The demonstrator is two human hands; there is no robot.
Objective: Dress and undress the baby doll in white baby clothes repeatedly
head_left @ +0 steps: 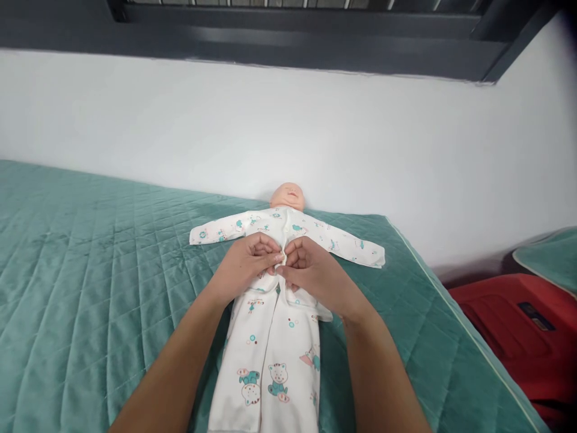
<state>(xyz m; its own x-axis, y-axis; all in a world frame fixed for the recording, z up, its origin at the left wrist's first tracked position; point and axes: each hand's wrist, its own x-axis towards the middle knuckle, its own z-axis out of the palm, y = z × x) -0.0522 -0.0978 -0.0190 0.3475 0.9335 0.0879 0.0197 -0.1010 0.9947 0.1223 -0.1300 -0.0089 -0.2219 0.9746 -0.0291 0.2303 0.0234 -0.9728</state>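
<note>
A baby doll [287, 196] lies on its back on a green quilted bed [90, 270], head toward the wall, sleeves spread out. It wears a white romper [270, 355] printed with small animals. My left hand [247, 261] and my right hand [311, 267] meet over the doll's chest. Both are closed in a pinch on the romper's front placket, fingertips touching at the fabric edge. The doll's own arms and legs are hidden inside the cloth.
A white wall [406, 150] rises just behind the bed, with a dark window frame [288, 42] above. Off the bed's right edge stands a red object [509, 325], with another green cushion [550, 255] beyond it.
</note>
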